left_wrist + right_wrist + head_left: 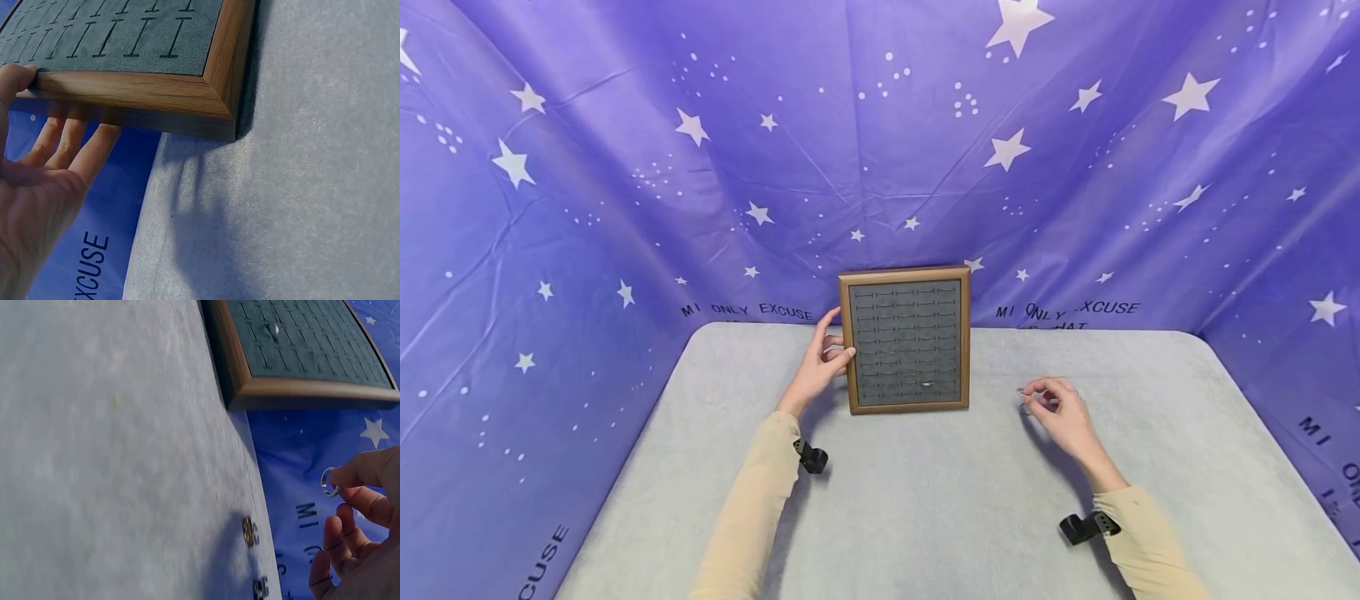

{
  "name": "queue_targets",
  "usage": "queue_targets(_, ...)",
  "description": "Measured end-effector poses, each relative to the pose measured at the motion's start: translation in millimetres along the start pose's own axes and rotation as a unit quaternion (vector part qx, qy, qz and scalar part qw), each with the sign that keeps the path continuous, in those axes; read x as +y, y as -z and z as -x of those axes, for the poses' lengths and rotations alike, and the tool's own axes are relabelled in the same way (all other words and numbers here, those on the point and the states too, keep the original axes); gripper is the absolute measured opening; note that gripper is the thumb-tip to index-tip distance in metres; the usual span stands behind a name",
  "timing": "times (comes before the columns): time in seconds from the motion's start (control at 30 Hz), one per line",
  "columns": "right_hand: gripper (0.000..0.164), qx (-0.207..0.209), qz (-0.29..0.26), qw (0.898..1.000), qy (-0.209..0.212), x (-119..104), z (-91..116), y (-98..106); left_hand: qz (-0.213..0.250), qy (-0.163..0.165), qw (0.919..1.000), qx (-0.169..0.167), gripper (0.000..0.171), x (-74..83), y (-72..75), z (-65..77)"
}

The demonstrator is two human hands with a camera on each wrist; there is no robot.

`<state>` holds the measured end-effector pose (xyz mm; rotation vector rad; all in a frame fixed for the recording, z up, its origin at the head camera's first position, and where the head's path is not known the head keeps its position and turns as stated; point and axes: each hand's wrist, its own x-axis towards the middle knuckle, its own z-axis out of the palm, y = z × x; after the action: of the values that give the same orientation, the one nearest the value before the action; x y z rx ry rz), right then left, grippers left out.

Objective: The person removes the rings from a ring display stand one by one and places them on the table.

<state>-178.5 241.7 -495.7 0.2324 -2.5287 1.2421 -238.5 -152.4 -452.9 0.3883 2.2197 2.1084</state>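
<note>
A ring display case (904,342) with a brown wooden frame stands upright on the table, tilted slightly back. Its grey padded face has rows of slots, and one silver ring (927,384) sits in a low row. My left hand (820,367) grips the case's left edge, thumb on the front of the frame (137,87) and fingers behind. To the right of the case, my right hand (1063,414) pinches a second silver ring (329,482) between thumb and forefinger, clear of the table. The other right fingers are loosely curled.
Below my right hand in the right wrist view lies a small gold-coloured patterned piece (249,532), with a darker small piece (259,588) nearby; their kind is unclear. The grey table (910,500) ends at a purple star-printed curtain (865,150) behind and on both sides.
</note>
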Motion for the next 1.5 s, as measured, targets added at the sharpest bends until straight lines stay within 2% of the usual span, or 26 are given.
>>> queue_targets(0.37,0.008,0.009,0.025,0.999,-0.019,16.0,5.3,22.4,-0.006,-0.001,1.0000,0.003,0.074,-0.5,-0.1,-0.1)
queue_targets(0.7,0.009,0.010,0.042,0.998,-0.046,25.2,13.5,41.6,0.006,-0.011,0.9999,-0.002,0.074,-2.0,-1.1,-1.0)
queue_targets(1.17,0.007,0.024,0.068,0.997,-0.021,45.7,15.8,50.4,0.008,-0.002,1.0000,-0.001,0.075,-1.6,0.0,-0.7)
queue_targets(1.5,0.008,-0.005,0.073,0.997,-0.017,61.0,16.4,54.5,0.008,-0.001,1.0000,-0.006,0.075,-0.4,0.4,-0.3)
